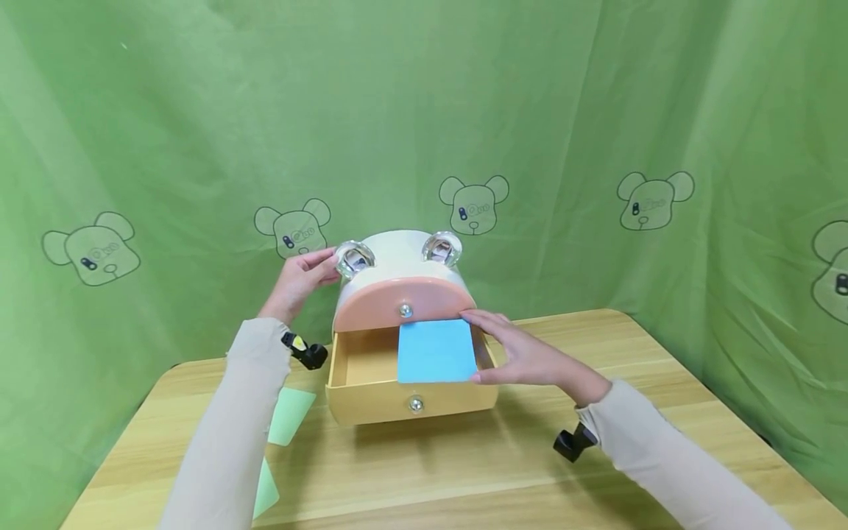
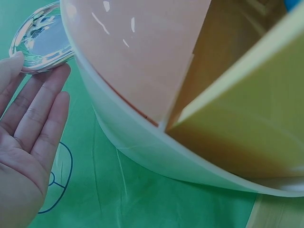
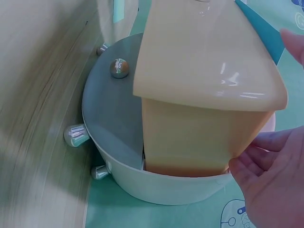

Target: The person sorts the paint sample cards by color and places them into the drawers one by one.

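A small rounded chest of drawers [image 1: 396, 254] has a white top, a pink upper drawer [image 1: 374, 305] and a yellow lower drawer [image 1: 377, 405], pulled out. At its upper left my left hand [image 1: 301, 281] holds a shiny silver ear-like ornament [image 2: 42, 35] between thumb and fingers. My right hand [image 1: 530, 358] holds a square blue sheet of paper [image 1: 436, 352] by its right edge, thumb at the lower corner and index finger at the upper. The sheet overlaps the right half of the yellow drawer's opening. Other right fingers show beside the drawer in the right wrist view.
Two pale green sheets [image 1: 290, 416] lie on the wooden table [image 1: 424, 482], left of the chest, the nearer partly hidden by the left sleeve. A green curtain [image 1: 397, 110] with bear-head prints hangs behind. Silver feet [image 3: 77, 135] stand beneath the chest.
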### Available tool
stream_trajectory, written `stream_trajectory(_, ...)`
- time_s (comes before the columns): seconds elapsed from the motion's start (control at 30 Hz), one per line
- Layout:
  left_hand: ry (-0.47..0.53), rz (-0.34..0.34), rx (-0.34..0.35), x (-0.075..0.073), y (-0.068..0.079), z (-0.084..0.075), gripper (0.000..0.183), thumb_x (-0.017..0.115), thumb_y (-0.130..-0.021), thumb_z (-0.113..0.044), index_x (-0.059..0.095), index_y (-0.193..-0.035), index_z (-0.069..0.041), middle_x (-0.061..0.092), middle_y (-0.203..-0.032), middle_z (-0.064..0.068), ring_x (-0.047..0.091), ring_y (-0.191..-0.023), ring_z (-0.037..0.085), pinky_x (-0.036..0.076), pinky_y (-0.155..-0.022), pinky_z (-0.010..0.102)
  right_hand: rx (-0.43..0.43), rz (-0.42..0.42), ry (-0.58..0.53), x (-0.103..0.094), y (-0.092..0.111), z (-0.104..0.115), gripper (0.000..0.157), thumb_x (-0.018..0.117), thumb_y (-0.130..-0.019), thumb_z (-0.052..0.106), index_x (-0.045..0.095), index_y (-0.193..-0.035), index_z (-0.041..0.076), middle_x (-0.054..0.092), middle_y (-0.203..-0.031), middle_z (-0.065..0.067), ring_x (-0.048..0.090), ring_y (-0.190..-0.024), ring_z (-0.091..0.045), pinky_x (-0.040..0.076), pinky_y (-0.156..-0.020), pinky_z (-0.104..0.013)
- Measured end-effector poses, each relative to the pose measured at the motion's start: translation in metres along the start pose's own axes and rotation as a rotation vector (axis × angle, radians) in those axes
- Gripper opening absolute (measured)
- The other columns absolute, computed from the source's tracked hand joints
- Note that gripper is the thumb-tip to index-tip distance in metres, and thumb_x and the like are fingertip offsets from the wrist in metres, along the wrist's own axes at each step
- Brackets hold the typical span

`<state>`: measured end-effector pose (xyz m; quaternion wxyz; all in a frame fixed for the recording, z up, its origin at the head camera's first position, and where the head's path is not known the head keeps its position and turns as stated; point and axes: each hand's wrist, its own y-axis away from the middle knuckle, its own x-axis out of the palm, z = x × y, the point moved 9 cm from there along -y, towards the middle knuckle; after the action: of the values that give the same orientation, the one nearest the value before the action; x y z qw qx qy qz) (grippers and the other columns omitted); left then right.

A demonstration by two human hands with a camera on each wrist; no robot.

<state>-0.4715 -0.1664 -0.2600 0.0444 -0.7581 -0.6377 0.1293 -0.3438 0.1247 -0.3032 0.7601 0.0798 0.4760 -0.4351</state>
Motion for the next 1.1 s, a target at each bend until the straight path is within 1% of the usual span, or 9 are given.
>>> stream_trajectory(0.1,0.004,-0.003,-0.001,0.0,0.0,0.0,0.042,0.06,-0.093,-0.019,0.052,-0.13,-0.002,0.07,-0.105,0.001,0.067,-0.085,0.007,0.051,-0.093,0.028,-0.001,-0.012,0.002,-0.001,0.001,0.001,0.095,0.076,-0.076,0.039,0.023,-0.149,0.007,0.023,-0.154,-0.014,0.024,-0.138,-0.035,0.029,-0.104,-0.066)
stream_trajectory(0.3,0.011,-0.007,0.004,-0.001,0.001,0.0,0.042,0.061,-0.092,-0.018,0.052,-0.13,-0.002,0.071,-0.1,-0.002,0.067,-0.084,0.008,0.053,-0.087,0.024,0.003,-0.025,0.008,0.0,0.002,0.0,0.093,0.075,-0.077,0.039,0.024,-0.149,0.009,0.023,-0.154,-0.013,0.024,-0.138,-0.036,0.03,-0.101,-0.068)
stream_trajectory(0.4,0.005,-0.002,0.005,-0.001,0.002,0.001,0.042,0.061,-0.092,-0.019,0.052,-0.13,-0.001,0.071,-0.101,-0.002,0.067,-0.084,0.007,0.053,-0.087,0.022,-0.003,-0.052,0.019,0.0,0.003,0.001,0.09,0.074,-0.078,0.039,0.026,-0.148,0.009,0.025,-0.154,-0.012,0.026,-0.137,-0.035,0.029,-0.102,-0.068)
stream_trajectory(0.5,0.0,0.001,0.006,0.0,0.001,0.0,0.042,0.061,-0.092,-0.019,0.052,-0.13,-0.002,0.071,-0.105,0.001,0.067,-0.085,0.008,0.053,-0.088,0.023,-0.009,-0.104,0.017,-0.001,0.007,0.004,0.084,0.073,-0.08,0.037,0.031,-0.147,0.009,0.029,-0.152,-0.011,0.028,-0.136,-0.035,0.029,-0.103,-0.067)
stream_trajectory(0.6,-0.006,0.008,0.012,0.0,0.001,-0.001,0.043,0.061,-0.092,-0.021,0.052,-0.13,-0.003,0.07,-0.108,0.002,0.067,-0.088,0.009,0.052,-0.09,0.025,-0.014,-0.184,-0.021,-0.004,0.013,0.011,0.077,0.074,-0.08,0.032,0.037,-0.144,0.011,0.035,-0.149,-0.009,0.032,-0.134,-0.033,0.03,-0.103,-0.066)
stream_trajectory(0.8,-0.009,-0.003,0.02,0.0,0.001,-0.005,0.042,0.061,-0.092,-0.02,0.053,-0.13,-0.003,0.071,-0.105,0.0,0.067,-0.086,0.009,0.053,-0.088,0.024,-0.058,-0.335,-0.112,-0.004,0.026,0.034,0.065,0.078,-0.076,0.019,0.049,-0.135,0.015,0.044,-0.142,-0.006,0.036,-0.131,-0.029,0.03,-0.103,-0.065)
stream_trajectory(0.9,-0.009,-0.002,0.015,0.001,0.001,-0.005,0.042,0.061,-0.092,-0.02,0.053,-0.13,-0.003,0.071,-0.104,-0.001,0.067,-0.086,0.008,0.052,-0.09,0.025,-0.078,-0.389,-0.125,0.002,0.031,0.045,0.062,0.079,-0.075,0.017,0.052,-0.131,0.017,0.048,-0.137,-0.002,0.04,-0.128,-0.024,0.034,-0.104,-0.059)
stream_trajectory(0.97,-0.008,0.004,0.009,0.001,0.001,-0.004,0.043,0.061,-0.092,-0.021,0.053,-0.13,-0.003,0.071,-0.105,0.0,0.067,-0.087,0.008,0.052,-0.092,0.027,-0.104,-0.429,-0.124,0.007,0.033,0.053,0.059,0.08,-0.074,0.015,0.055,-0.127,0.015,0.053,-0.131,-0.001,0.047,-0.121,-0.021,0.041,-0.101,-0.05)
stream_trajectory(1.1,-0.01,-0.002,0.007,0.0,0.001,-0.003,0.043,0.061,-0.092,-0.022,0.053,-0.13,-0.003,0.07,-0.105,0.0,0.067,-0.087,0.009,0.051,-0.093,0.029,-0.162,-0.475,-0.15,0.026,0.035,0.067,0.05,0.08,-0.072,0.009,0.06,-0.118,0.007,0.063,-0.11,-0.003,0.058,-0.097,-0.018,0.053,-0.086,-0.031)
